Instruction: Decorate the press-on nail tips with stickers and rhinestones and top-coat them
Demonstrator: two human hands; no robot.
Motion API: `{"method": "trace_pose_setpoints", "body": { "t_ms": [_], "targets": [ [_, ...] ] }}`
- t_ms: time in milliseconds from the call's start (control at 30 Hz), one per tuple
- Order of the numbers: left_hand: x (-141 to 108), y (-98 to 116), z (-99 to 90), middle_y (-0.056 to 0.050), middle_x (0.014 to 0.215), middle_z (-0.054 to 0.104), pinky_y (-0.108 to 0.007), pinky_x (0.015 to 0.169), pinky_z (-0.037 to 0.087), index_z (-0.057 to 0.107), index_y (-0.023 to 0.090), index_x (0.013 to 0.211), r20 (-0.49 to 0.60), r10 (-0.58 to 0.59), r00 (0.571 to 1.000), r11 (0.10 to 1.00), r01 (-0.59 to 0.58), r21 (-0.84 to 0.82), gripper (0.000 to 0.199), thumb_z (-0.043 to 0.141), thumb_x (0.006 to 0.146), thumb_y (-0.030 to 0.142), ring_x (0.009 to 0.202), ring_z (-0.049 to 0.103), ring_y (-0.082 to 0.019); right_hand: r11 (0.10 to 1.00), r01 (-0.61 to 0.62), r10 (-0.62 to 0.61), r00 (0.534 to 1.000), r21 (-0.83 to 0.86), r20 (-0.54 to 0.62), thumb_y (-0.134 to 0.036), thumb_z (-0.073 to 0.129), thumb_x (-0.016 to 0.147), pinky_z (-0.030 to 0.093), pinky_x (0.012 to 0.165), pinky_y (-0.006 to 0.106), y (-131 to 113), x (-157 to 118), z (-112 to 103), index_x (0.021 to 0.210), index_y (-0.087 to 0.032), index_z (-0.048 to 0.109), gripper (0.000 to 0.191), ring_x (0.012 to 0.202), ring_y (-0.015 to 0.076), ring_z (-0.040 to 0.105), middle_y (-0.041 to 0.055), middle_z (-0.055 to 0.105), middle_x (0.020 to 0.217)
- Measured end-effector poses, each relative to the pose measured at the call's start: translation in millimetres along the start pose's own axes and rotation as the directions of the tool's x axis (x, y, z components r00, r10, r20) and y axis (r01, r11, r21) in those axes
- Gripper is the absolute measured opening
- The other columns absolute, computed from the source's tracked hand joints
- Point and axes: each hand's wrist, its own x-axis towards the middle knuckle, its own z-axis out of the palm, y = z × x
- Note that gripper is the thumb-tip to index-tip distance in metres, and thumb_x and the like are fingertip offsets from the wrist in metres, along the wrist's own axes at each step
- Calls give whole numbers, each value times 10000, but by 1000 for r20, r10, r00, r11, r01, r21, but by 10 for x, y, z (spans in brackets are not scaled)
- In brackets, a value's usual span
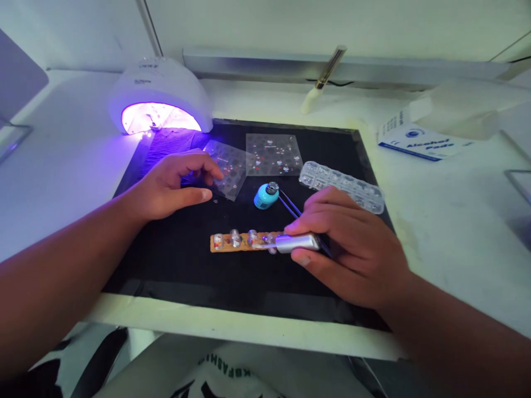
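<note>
The worktop (448,237) carries a black mat (178,271). The left hand (172,185) has its grip parted; the right hand (357,249) grips, over a brown strip of nails (227,243) on the mat, a silver-capped brush (296,243), near a blue bottle (264,197).

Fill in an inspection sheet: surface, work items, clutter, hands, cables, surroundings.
Surface: black mat on a white table.
Work items: silver-capped brush over a strip bearing decorated nail tips, contact unclear; uncapped blue bottle behind.
Clutter: two clear patterned sheets, clear compartment case, tweezers partly hidden by the right hand.
Hands: right holds the brush by its cap; left hand open, nothing seen in it.
Cables: thin dark cable at back.
Surroundings: lit lamp at left, soft brush behind, Alcohol Pads box at right.
</note>
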Motion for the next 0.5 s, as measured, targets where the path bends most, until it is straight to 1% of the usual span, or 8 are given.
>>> {"method": "trace_pose_setpoints", "body": {
  "t_ms": [100, 233, 300, 500],
  "targets": [
    [3, 12, 1, -16, 853, 621, -321, 743, 472, 670, 212, 953, -11, 1, 1000, 1000, -1, 3, 176, 647, 778, 222, 796, 584, -171, 999, 26, -27, 999, 26, 30, -186, 622, 868, 533, 663, 366, 7, 1, -29, 925, -245, 620, 83, 682, 180, 591, -3, 661, 690],
    [5, 8, -1, -16, 849, 619, -325, 738, 473, 670, 219, 946, -9, 2, 1000, 1000, -2, -2, 168, 650, 780, 233, 787, 582, -173, 999, 21, -19, 999, 41, -28, -178, 636, 857, 531, 662, 369, 40, -31, -24, 959, -231, 625, 116, 734, 194, 586, 20, 669, 730],
    [4, 4, -4, -18, 853, 622, -325, 737, 475, 671, 221, 946, -5, 0, 1000, 1000, 0, 2, 169, 654, 778, 237, 787, 582, -175, 999, 11, -9, 999, 47, -39, -186, 646, 852, 533, 678, 375, 57, -44, -6, 974, -229, 626, 132, 762, 201, 588, 26, 672, 751],
    [-3, 2, -8, -26, 860, 631, -327, 749, 484, 669, 214, 956, -6, -13, 1000, 1000, 13, 21, 176, 643, 784, 242, 798, 589, -179, 999, 22, -22, 1000, 41, -1, -189, 637, 862, 523, 702, 366, 78, -30, -10, 947, -216, 615, 93, 753, 189, 577, 25, 674, 744]
  ]
}}
